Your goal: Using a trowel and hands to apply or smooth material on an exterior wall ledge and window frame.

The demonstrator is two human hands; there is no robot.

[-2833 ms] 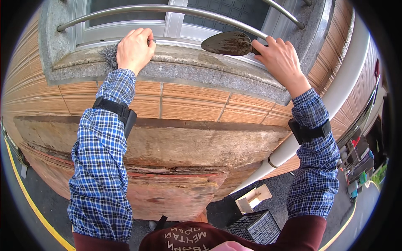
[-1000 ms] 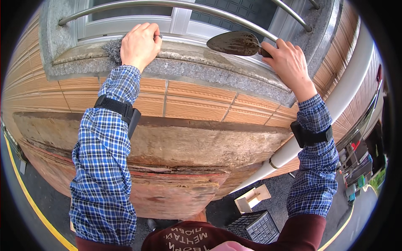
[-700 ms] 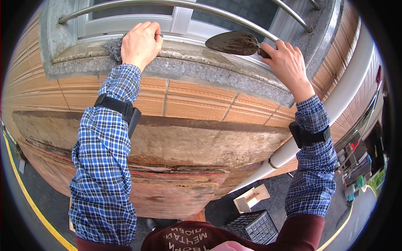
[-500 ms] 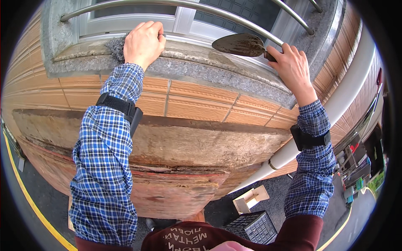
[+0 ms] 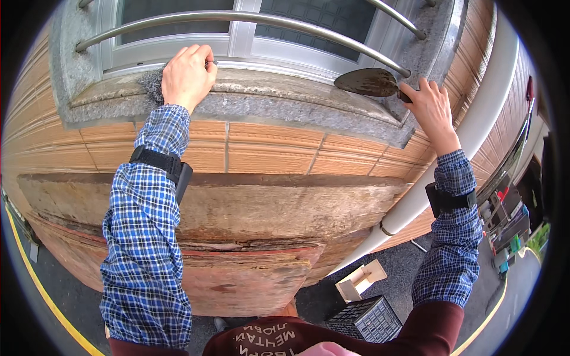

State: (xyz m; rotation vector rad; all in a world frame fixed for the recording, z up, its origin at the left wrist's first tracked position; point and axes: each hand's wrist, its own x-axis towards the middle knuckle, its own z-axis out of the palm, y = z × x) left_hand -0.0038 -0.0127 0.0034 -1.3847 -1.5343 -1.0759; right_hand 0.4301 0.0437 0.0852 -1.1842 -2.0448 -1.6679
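In my right hand is a pointed trowel, gripped by its handle. Its dark, stained blade points left over the right part of the stone window sill. Farther left, my left hand is closed at the back of the sill, just below the window frame. A small dark tip pokes out by its thumb, but the fingers hide the rest. A grey, bristly mass shows against the left side of that hand; whether it is held or lies on the sill, I cannot tell.
A metal bar crosses in front of the window. Below the tiled wall, weathered wooden boards lean. A white pipe runs down on the right. A black crate and a small wooden piece are on the ground.
My right hand and the trowel have moved right along the sill. The left hand has shifted slightly left. The whole view has tipped, with the window now lower in it.
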